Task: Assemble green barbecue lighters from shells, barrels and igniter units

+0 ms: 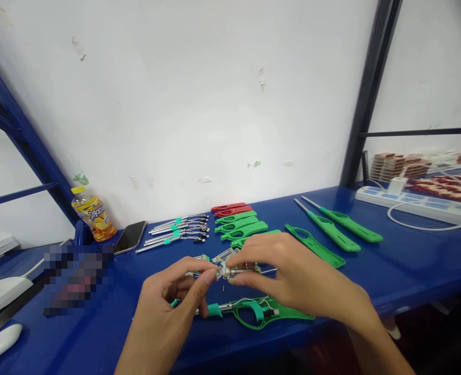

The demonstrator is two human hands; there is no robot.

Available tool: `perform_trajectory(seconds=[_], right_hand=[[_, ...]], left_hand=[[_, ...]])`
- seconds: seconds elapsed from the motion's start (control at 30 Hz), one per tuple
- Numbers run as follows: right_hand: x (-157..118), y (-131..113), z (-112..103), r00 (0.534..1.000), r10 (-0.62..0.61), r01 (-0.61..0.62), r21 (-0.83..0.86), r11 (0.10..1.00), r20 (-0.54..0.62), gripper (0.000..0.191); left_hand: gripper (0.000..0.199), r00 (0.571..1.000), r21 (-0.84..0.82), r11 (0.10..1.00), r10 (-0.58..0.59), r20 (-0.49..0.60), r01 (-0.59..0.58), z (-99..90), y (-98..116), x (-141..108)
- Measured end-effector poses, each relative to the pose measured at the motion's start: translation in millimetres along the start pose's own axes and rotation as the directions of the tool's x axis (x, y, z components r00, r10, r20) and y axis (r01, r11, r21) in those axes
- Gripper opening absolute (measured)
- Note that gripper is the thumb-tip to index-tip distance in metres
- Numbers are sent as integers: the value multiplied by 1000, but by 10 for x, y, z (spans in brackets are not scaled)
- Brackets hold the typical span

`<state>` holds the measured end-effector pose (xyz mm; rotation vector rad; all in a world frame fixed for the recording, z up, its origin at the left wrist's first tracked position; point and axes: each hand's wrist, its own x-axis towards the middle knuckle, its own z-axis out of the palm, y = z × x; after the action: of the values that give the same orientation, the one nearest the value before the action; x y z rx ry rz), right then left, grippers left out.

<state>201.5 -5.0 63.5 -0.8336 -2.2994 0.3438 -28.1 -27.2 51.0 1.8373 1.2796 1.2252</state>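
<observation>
"Left hand (176,297) and right hand (289,265) are closest, nearly meeting over the blue table (117,291). What are the fingers doing?"

"The left thumb and index are almost closed, pinching a small pale piece (218,273) at their tips, with the other fingers curled. The right thumb and fingers are slightly apart, clamped on a clear part (238,270). The two items sit end to end, though I can't tell whether they're joined."

"Take that spot as the clock's centre. What's around it?"

"Between four and five, just beneath the hands, a green half-shell (289,311) lies open, with a metal tube (226,307) and wires by it. At six, close in, there's a tiny metallic bit (223,288)."

"And further out?"

"At one, a row of green shells (246,227) with red shells (230,210) behind. Between ten and eleven, wired metal rods (168,240). Between two and three, an oval-handled shell (324,253), then two long-nosed green lighters (334,234), and beyond them a white power strip (421,204)."

"Left edge?"

"A phone (131,237) between nine and ten, and a yellow-capped bottle (93,214) at ten, near the wall (215,104)."
</observation>
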Motion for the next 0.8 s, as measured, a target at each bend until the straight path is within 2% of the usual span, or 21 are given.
perform_trajectory(seconds=[0.4, 0.53, 0.63, 0.8], right_hand=[[9, 23, 5, 1000, -7, 7, -36, 999, 7, 13], [-5, 38, 11, 1000, -31, 31, -69, 997, -3, 13], [-9, 41, 20, 998, -60, 57, -86, 995, -29, 14], [1, 37, 42, 996, -80, 78, -92, 993, -27, 15]], left_hand=[[23, 996, 160, 983, 83, 23, -86, 2, -48, -25], [18, 993, 178, 977, 121, -13, -116, 34, -53, -59], [16, 978, 226, 953, 209, -5, -202, 30, -74, -69], [10, 914, 360, 847, 404, 44, -391, 3, -108, -60]])
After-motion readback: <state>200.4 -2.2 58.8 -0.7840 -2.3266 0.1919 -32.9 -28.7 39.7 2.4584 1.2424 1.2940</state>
